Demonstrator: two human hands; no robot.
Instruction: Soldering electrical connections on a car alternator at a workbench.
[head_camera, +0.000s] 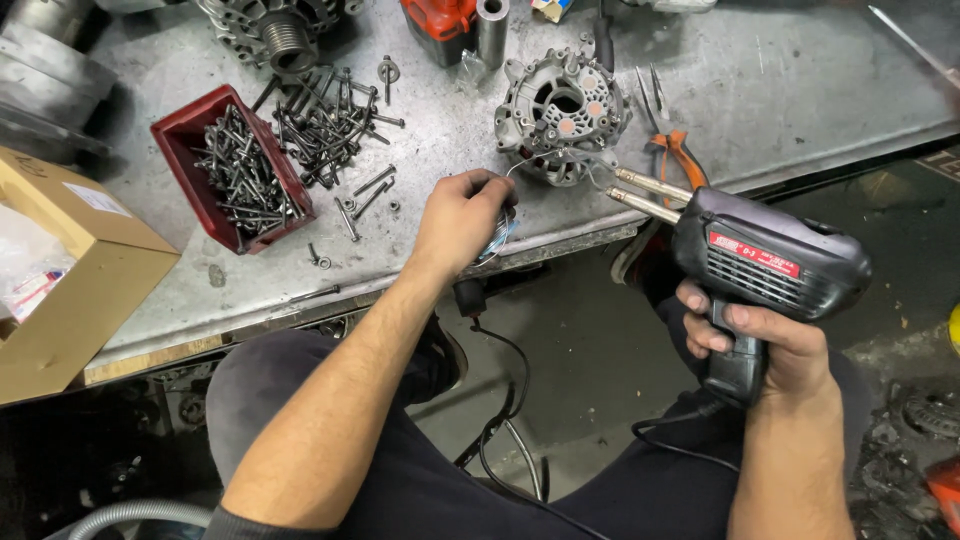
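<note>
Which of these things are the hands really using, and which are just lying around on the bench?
In use:
- soldering gun, gripped in the right hand
- coil of solder wire, held in the left hand
- round metal alternator part, right at the gun's tip

Lying about:
- red bin of bolts
- loose bolts
- orange-handled pliers
- cardboard box

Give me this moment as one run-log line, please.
left hand: grips solder coil | right hand: holds soldering gun | gun tips near alternator housing | red bolt bin left
</note>
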